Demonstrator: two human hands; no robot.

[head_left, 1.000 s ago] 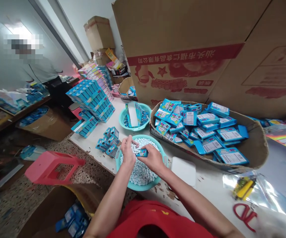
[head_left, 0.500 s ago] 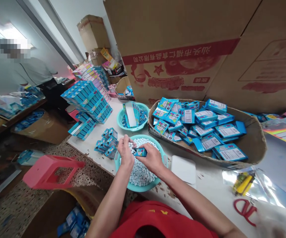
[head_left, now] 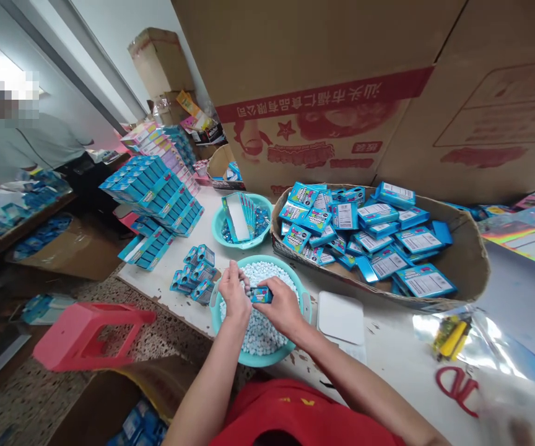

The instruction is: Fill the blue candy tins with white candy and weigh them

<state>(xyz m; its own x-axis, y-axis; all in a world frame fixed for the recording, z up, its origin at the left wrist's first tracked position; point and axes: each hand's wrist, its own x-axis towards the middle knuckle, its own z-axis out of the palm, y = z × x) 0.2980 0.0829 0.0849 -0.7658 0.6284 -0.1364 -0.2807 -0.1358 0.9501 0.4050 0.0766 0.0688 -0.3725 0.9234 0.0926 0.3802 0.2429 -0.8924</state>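
Observation:
Over a turquoise basin filled with small white candies, my right hand grips a small blue candy box lying on its side. My left hand is curled against the box's left end. Its fingers close around white candies, which are now mostly hidden. Several small blue boxes with open tops stand in a group left of the basin.
A long carton of blue boxes lies behind right. Another turquoise basin, stacked blue display boxes, a white scale, red scissors and a red stool are around. Another person stands far left.
My left fingers have closed in toward the box's end, and the white candies that showed in that hand are now mostly covered. The view has shifted slightly to the right.

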